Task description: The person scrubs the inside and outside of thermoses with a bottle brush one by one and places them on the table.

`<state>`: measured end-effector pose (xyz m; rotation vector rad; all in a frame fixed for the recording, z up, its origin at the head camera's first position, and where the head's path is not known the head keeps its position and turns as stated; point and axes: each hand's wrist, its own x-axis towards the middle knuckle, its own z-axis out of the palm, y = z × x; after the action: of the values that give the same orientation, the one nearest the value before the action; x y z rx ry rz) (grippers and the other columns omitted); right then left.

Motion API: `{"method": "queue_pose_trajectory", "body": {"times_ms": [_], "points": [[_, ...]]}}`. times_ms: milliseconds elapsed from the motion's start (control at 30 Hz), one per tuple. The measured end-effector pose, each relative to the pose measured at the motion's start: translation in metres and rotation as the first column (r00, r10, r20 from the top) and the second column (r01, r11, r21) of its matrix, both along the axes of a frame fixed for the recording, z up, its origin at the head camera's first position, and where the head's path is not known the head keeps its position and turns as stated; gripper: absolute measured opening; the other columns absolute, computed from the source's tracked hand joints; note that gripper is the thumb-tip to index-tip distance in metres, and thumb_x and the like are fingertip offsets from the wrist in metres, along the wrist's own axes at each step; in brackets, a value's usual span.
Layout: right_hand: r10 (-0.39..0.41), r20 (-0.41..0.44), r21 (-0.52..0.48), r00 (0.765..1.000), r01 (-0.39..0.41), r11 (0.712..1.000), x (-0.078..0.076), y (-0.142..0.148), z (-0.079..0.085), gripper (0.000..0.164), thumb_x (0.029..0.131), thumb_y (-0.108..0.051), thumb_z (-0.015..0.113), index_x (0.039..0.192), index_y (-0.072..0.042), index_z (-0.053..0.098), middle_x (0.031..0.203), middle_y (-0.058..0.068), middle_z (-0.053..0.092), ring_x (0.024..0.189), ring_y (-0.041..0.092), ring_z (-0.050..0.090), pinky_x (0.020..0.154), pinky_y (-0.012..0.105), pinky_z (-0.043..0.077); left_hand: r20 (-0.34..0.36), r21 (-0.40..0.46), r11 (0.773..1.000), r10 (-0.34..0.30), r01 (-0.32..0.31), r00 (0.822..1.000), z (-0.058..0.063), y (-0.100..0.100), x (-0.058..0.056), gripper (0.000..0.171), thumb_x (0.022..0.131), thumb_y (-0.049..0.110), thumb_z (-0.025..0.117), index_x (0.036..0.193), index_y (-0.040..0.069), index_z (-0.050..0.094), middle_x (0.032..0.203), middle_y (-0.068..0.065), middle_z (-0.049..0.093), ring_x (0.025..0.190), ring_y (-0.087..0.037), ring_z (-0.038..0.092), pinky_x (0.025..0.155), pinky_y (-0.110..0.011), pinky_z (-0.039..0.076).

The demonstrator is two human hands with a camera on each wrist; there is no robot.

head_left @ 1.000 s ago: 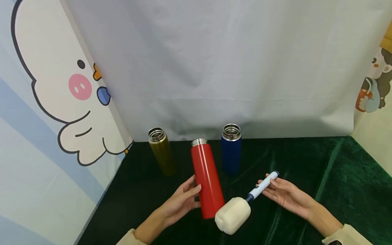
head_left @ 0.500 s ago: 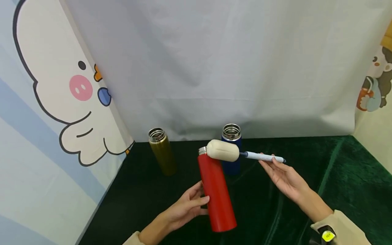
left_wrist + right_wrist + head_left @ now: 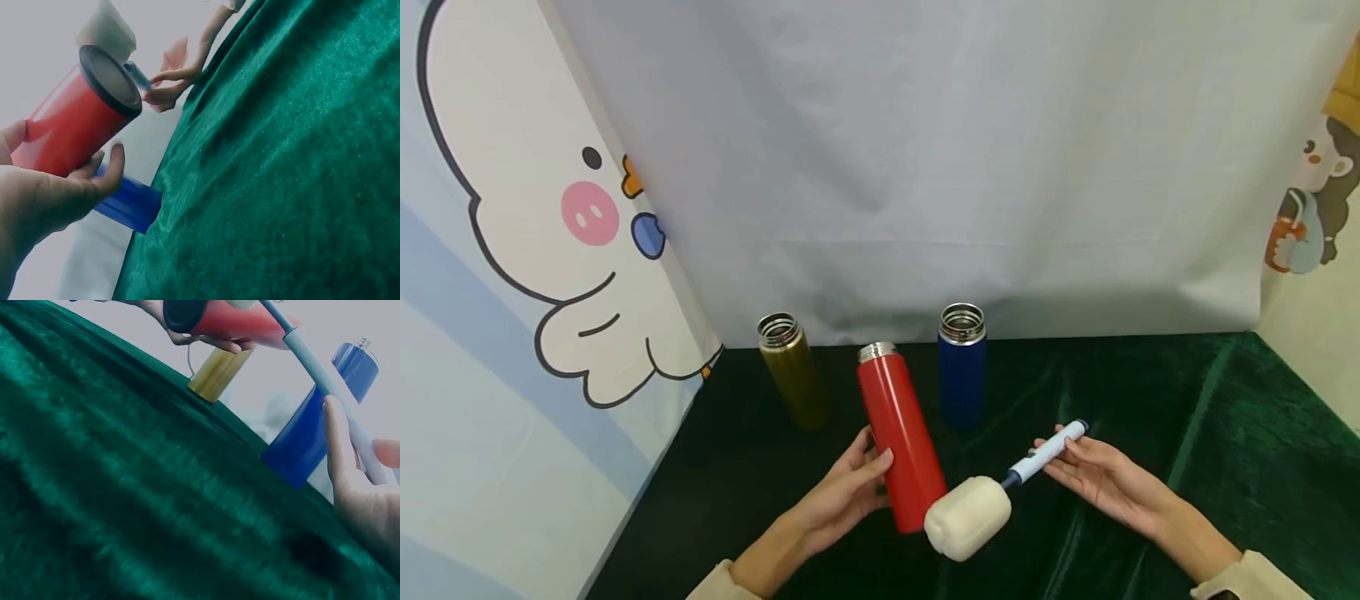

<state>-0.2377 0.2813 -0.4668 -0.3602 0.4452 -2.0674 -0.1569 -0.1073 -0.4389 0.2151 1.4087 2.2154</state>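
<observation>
My left hand [image 3: 842, 496] grips a red bottle [image 3: 901, 437] round its lower half. The bottle has no lid and leans, its steel neck up and to the left. In the left wrist view its dark-rimmed base shows, raised above the cloth. My right hand [image 3: 1112, 483] pinches the pale blue handle of a bottle brush [image 3: 970, 517] between thumb and fingers. The brush's cream sponge head points down and left, overlapping the bottom of the red bottle in the head view. In the right wrist view the brush handle [image 3: 312, 365] crosses in front of a blue bottle.
A gold bottle [image 3: 795, 379] stands lidless at the back left of the green velvet cloth [image 3: 1150, 408]. The blue bottle [image 3: 962, 379], also lidless, stands behind and right of the red one. A white curtain [image 3: 962, 167] hangs at the back edge.
Half a second ago the sponge head was up beside the red bottle's neck. Now it is down by the bottle's base. The red bottle has shifted slightly up and left.
</observation>
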Motion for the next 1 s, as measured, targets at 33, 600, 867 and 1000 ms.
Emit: {"method": "queue_pose_trajectory", "body": {"times_ms": [33, 600, 867, 1000], "points": [[-0.008, 0.003, 0.007, 1.0, 0.008, 1.0, -0.001, -0.002, 0.002, 0.051, 0.113, -0.012, 0.012, 0.137, -0.003, 0.056, 0.146, 0.016, 0.056, 0.142, 0.024, 0.051, 0.124, 0.036, 0.032, 0.001, -0.008, 1.0, -0.011, 0.011, 1.0, 0.0, 0.0, 0.0, 0.062, 0.109, 0.023, 0.046, 0.16, 0.023, 0.011, 0.151, -0.006, 0.045, 0.13, -0.02, 0.055, 0.112, -0.051, 0.044], [-0.242, 0.243, 0.076, 0.939, 0.23, 0.97, 0.001, -0.022, 0.02, 0.027, 0.111, -0.012, 0.034, 0.124, -0.009, 0.058, 0.133, 0.015, 0.063, 0.128, 0.026, 0.062, 0.122, 0.031, 0.035, -0.034, 0.122, 0.985, -0.115, 0.119, 0.993, 0.003, -0.004, 0.006, 0.061, 0.111, 0.017, 0.04, 0.164, 0.022, 0.011, 0.162, -0.005, 0.033, 0.139, -0.023, 0.048, 0.114, -0.055, 0.043], [-0.006, 0.087, 0.041, 0.996, 0.003, 0.999, 0.006, -0.007, -0.006, 0.046, 0.113, -0.017, 0.018, 0.133, -0.004, 0.058, 0.144, 0.017, 0.056, 0.139, 0.024, 0.054, 0.124, 0.032, 0.033, -0.018, 0.071, 0.997, -0.024, 0.025, 1.0, 0.004, -0.004, 0.004, 0.065, 0.109, 0.02, 0.047, 0.162, 0.016, 0.011, 0.148, -0.004, 0.045, 0.131, -0.021, 0.056, 0.11, -0.053, 0.048], [-0.073, 0.088, 0.079, 0.993, 0.066, 0.995, 0.002, -0.013, 0.001, 0.042, 0.113, -0.015, 0.02, 0.13, -0.007, 0.058, 0.139, 0.016, 0.058, 0.136, 0.024, 0.057, 0.122, 0.032, 0.036, 0.015, 0.052, 0.999, -0.008, 0.007, 1.0, 0.0, 0.001, 0.003, 0.063, 0.108, 0.022, 0.048, 0.159, 0.024, 0.011, 0.148, -0.006, 0.045, 0.127, -0.022, 0.059, 0.105, -0.051, 0.052]]}}
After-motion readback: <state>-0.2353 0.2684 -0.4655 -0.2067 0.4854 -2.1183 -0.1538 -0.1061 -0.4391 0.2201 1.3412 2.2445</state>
